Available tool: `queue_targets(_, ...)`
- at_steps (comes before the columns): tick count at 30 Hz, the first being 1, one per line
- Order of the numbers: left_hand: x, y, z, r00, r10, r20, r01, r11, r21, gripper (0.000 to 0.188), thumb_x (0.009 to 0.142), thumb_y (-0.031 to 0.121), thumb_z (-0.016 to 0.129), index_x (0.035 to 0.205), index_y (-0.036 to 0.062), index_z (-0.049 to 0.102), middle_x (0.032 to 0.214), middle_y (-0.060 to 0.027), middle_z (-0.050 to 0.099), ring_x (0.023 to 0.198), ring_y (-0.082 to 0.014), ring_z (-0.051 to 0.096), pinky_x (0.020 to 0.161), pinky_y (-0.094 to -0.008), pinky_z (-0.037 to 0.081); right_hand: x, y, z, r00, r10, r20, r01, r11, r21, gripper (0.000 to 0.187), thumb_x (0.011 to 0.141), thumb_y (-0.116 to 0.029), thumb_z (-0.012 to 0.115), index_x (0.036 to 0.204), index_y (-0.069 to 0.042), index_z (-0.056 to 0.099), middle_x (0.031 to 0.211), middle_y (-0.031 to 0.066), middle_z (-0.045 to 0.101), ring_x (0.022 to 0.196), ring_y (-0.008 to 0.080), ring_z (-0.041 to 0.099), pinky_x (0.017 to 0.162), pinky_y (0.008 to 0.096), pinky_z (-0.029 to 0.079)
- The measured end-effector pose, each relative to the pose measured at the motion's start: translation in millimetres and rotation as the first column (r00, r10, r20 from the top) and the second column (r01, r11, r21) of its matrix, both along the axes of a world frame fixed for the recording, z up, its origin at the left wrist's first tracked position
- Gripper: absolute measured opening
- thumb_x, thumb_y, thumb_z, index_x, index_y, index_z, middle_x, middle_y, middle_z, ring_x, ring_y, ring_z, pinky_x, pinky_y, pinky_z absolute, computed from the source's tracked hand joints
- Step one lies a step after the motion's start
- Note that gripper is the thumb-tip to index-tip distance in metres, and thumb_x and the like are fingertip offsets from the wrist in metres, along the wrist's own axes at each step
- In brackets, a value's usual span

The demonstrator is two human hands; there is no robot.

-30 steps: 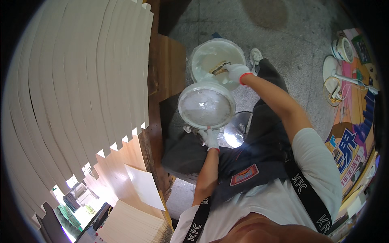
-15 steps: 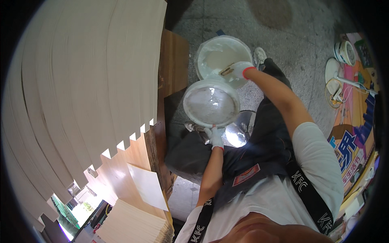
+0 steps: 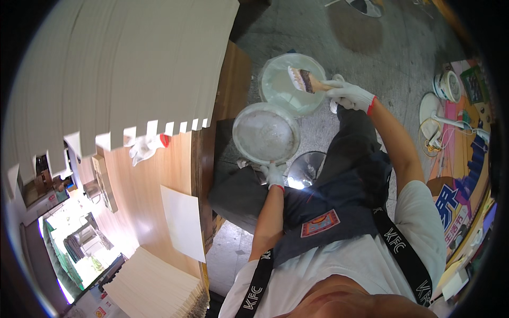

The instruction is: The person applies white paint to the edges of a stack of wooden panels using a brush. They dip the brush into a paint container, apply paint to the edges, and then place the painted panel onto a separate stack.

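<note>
Head view: the right hand (image 3: 350, 95), in a white glove with a red cuff, is gripping a wooden-handled flat paintbrush (image 3: 307, 81), its fingers curling narrowly around the handle. The brush is hovering over an open whitish bucket (image 3: 266, 85), its bristles pointing away to the left and showing a white coating at the tips. Pale liquid or paste (image 3: 286, 95) is lying inside. The left hand (image 3: 274, 174), also gloved, is holding a round, whitish lid (image 3: 265, 135) by its near edge, and the lid is overlapping the bucket's near side in this view (whether they are touching, I cannot tell). Judging by the coated bristles, the person is probably loading the brush. The next move is seemingly calling for a steady grip, with drips falling inside the rim and the lid staying clear of the bristles.
</note>
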State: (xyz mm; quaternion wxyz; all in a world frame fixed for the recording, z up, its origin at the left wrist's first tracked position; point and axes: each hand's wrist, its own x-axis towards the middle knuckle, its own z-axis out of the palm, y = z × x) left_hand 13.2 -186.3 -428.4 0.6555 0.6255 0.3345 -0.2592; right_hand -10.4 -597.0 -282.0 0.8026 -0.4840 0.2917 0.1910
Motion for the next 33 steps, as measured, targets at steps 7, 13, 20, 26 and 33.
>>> queue_targets(7,-3,6,2,1.0,0.028,0.013,-0.027,0.998,-0.058,0.06,0.095,0.013,0.054,0.146,0.0077,0.022,0.14,-0.023,0.042,0.109,-0.0416,0.061,0.078,-0.0464,0.06,-14,11,-10,0.953,-0.295,-0.064,0.302,0.93,0.209,0.039,0.098,-0.026,0.057,0.131,-0.005,0.051,0.075,0.0047,0.061,0.04,0.0031,0.045,0.032,0.0152,0.034)
queue_targets(13,0,14,-7,0.999,-0.023,-0.039,0.02,0.998,-0.058,0.056,0.096,0.017,0.054,0.143,0.006,0.025,0.138,-0.0234,0.044,0.108,-0.0427,0.062,0.08,-0.0464,0.06,-14,43,-26,0.866,-0.466,-0.18,0.5,0.803,0.324,0.03,0.101,-0.032,0.054,0.111,-0.005,0.061,0.064,-0.002,0.057,0.036,0.0042,0.041,0.032,0.018,0.033)
queue_targets(20,1,6,7,0.999,-0.045,-0.02,0.045,0.999,-0.01,0.043,0.097,0.016,0.053,0.133,0.0051,0.032,0.129,-0.0235,0.05,0.101,-0.0389,0.065,0.076,-0.046,0.061,-15,65,-42,0.876,-0.476,0.073,0.107,0.341,0.934,0.052,0.108,-0.037,0.028,0.146,-0.003,0.039,0.055,-0.0061,0.033,0.036,0.0036,0.031,0.032,0.0202,0.028)
queue_targets(26,1,14,-10,0.996,-0.087,-0.019,0.086,0.996,-0.015,0.047,0.097,0.012,0.05,0.138,0.0063,0.027,0.13,-0.0272,0.049,0.101,-0.0407,0.065,0.076,-0.0477,0.061,-7,67,-26,0.906,-0.387,0.173,0.143,0.663,0.735,0.052,0.105,-0.036,0.041,0.144,-0.001,0.039,0.063,-0.0023,0.047,0.038,0.0075,0.038,0.034,0.0235,0.034)
queue_targets(33,1,-1,3,0.998,-0.023,-0.065,0.023,1.0,-0.001,0.038,0.094,0.012,0.056,0.125,0.0015,0.038,0.123,-0.022,0.054,0.093,-0.0325,0.068,0.072,-0.04,0.062,13,60,30,0.927,-0.187,0.324,0.191,0.981,0.019,0.05,0.096,-0.02,0.057,0.139,0.001,0.042,0.096,0.0059,0.063,0.063,0.0074,0.052,0.05,0.0236,0.041)
